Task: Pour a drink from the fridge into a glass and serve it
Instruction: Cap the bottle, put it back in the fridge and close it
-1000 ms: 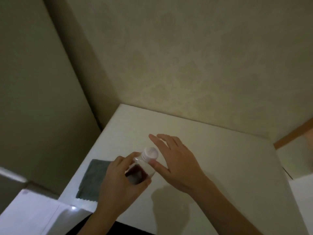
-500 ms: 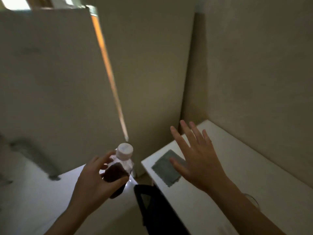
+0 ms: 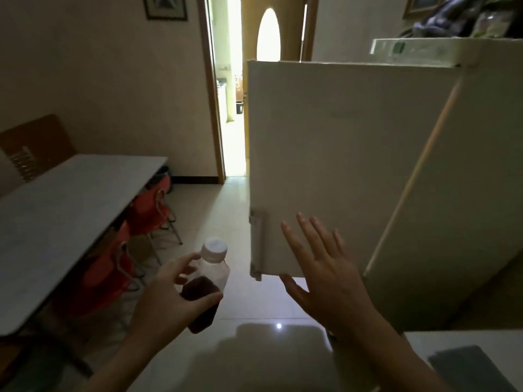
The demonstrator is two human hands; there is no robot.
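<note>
My left hand [image 3: 172, 295] grips a small clear bottle [image 3: 208, 281] with a white cap, roughly half full of dark liquid, held upright low in the middle of the view. My right hand [image 3: 322, 275] is spread flat, fingers apart, right at the lower part of the white fridge door [image 3: 334, 165], which stands ajar; a thin lit gap shows along its hinge side. I cannot tell whether the palm touches the door. The door handle [image 3: 258, 244] is at its lower left edge. No glass is in view.
A long grey table [image 3: 56, 222] stands at left with red chairs [image 3: 147, 210] tucked under it. A bright doorway [image 3: 235, 94] lies beyond the tiled floor. A white counter corner with a dark cloth [image 3: 464, 366] sits at bottom right. Bags rest on the fridge top.
The view has swung left from the counter corner to the fridge and room. The bottle stayed in my left hand; my right hand left the cap and moved, open, to the fridge door.
</note>
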